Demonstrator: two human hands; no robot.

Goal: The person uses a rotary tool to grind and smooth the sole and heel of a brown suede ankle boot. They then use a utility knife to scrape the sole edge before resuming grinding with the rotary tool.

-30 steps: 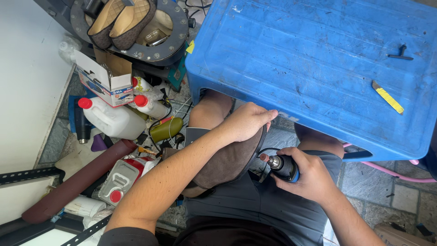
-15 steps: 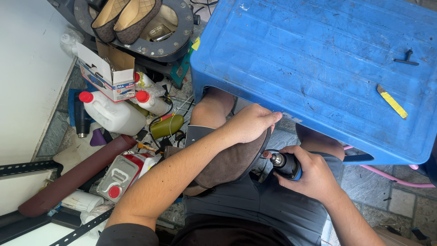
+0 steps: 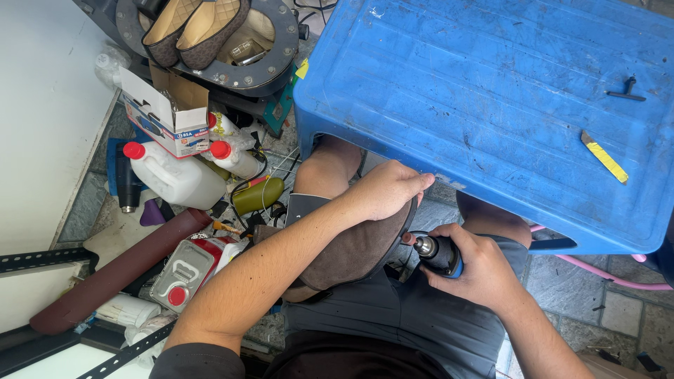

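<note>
My left hand (image 3: 387,189) presses down on a brown suede shoe (image 3: 347,253) that lies across my lap, gripping its front end. My right hand (image 3: 477,265) holds a small black and blue rotary tool (image 3: 437,251), its tip touching the shoe's edge by the sole. My knees poke out from under a blue plastic table (image 3: 491,91) just ahead of both hands.
A yellow utility knife (image 3: 604,156) and a small dark key tool (image 3: 625,91) lie on the blue table. Left of me are white jugs with red caps (image 3: 172,175), a cardboard box (image 3: 158,116), a red and grey can (image 3: 184,270), and a pair of tan flats (image 3: 193,28).
The view has shifted slightly; both hands keep their grips, with the rotary tool still at the shoe's edge.
</note>
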